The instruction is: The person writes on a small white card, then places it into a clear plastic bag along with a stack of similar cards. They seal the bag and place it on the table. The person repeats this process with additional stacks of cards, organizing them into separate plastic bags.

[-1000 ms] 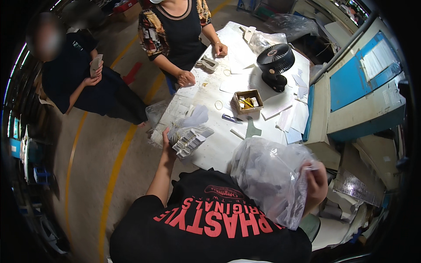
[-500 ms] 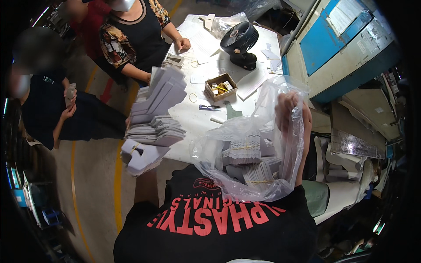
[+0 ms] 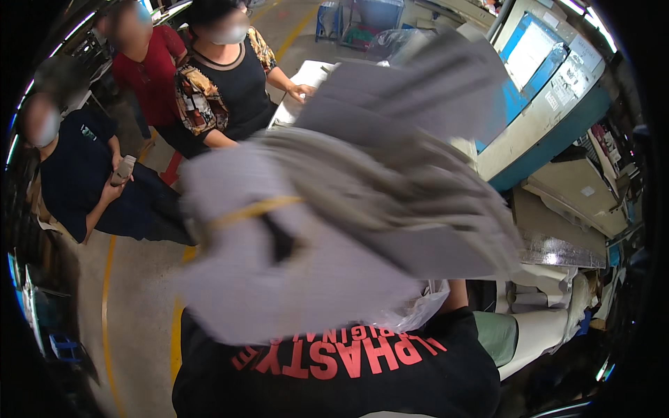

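Observation:
A large load of flat grey-white cut pieces (image 3: 362, 202), smeared by motion, fills the middle of the view close to me. At its near left, a bundle of pale pieces (image 3: 244, 292) with a dark notch is bound by a yellow rubber band (image 3: 258, 209). The load is held up in the air on my left side; my left hand is hidden behind it. Below its right end shows part of a clear plastic bag (image 3: 425, 306). My right forearm (image 3: 457, 295) appears beside the bag, while the right hand is covered by the pieces.
The load covers most of the white table (image 3: 310, 73). At the far left stand several people; one in dark blue (image 3: 87, 160) holds a small pale object (image 3: 124, 171), another (image 3: 230, 90) rests a hand on the table. A blue-and-cream cabinet (image 3: 550, 90) stands right, above white rolls (image 3: 536, 334).
The stacked pieces have swung up and right from the table's left side toward me, now hiding the fan, the small box and most of the bag. My right hand has gone out of sight.

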`<move>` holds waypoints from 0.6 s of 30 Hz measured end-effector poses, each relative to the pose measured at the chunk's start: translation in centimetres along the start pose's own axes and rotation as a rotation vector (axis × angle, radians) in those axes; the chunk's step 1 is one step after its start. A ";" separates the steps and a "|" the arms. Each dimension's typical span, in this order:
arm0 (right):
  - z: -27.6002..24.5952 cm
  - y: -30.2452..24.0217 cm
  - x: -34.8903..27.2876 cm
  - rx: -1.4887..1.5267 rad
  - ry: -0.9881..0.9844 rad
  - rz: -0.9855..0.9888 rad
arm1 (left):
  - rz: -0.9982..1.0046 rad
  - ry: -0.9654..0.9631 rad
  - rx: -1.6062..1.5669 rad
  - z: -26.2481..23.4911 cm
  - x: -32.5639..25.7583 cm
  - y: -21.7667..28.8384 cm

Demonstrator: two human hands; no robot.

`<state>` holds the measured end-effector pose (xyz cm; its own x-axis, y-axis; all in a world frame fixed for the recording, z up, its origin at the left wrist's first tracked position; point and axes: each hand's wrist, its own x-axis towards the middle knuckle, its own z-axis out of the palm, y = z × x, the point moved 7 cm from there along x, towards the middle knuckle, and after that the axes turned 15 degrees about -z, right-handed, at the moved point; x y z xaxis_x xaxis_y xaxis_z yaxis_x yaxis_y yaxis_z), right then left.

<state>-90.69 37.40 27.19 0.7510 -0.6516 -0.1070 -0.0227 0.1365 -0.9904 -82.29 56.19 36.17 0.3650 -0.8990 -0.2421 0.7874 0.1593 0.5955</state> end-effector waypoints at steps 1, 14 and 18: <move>1.7 0.0 0.4 0.013 -0.120 -0.092 | -0.002 0.030 -0.008 0.4 -1.1 -1.0; -4.0 -4.0 -2.3 -0.202 -0.170 -0.657 | -0.292 -0.227 -0.326 5.5 0.0 -7.7; -4.7 -3.3 -2.1 -0.192 -0.140 -0.677 | -0.333 -0.272 -0.383 5.4 0.5 -9.4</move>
<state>-95.30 34.78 30.30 0.7189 -0.4432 0.5355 0.3718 -0.4058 -0.8349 -92.22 52.04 34.58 -0.0340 -0.9905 -0.1333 0.9802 -0.0590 0.1888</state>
